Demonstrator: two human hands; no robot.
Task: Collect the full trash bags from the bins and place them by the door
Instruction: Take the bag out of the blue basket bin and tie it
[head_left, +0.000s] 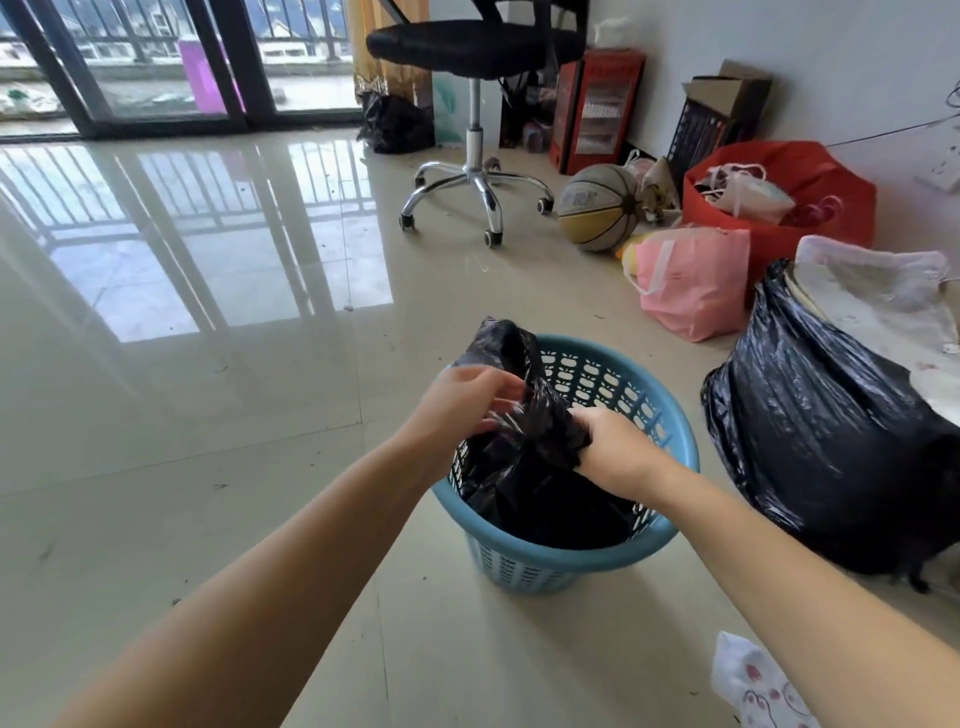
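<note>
A blue plastic mesh bin (613, 558) stands on the tiled floor in front of me. Inside it sits a black trash bag (540, 499), its top gathered and pulled up above the rim. My left hand (462, 400) pinches the gathered plastic from the left. From the right, my right hand (615, 449) grips the same bunched neck. The bag's lower part is still inside the bin. A glass sliding door (156, 62) runs along the far left wall.
A large full black bag (831, 447) leans at the right, close to the bin. Behind it are a pink bag (696, 280), a red bag (831, 171), a basketball (597, 208) and an office chair (475, 176). Another black bag (395, 124) lies by the curtain. Open floor stretches left.
</note>
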